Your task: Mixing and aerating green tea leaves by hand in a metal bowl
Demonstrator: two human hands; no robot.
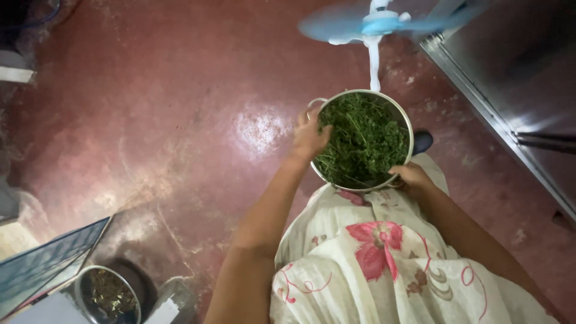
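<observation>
A round steel pot (408, 123) full of chopped green leaves (363, 141) is carried in front of me above a red floor. My left hand (309, 137) grips the pot's left rim beside its small loop handle (314, 105). My right hand (410, 176) holds the rim at the near right side. Both hands are shut on the pot. Below it hangs my cream dress with pink flowers (384, 258).
A blurred blue and white fan (375, 27) is at the top. A steel-edged surface (504, 120) runs along the right. At lower left a smaller steel bowl (108, 295) with dark greens sits beside a blue board (42, 264). A dark shoe tip (422, 141) shows past the pot.
</observation>
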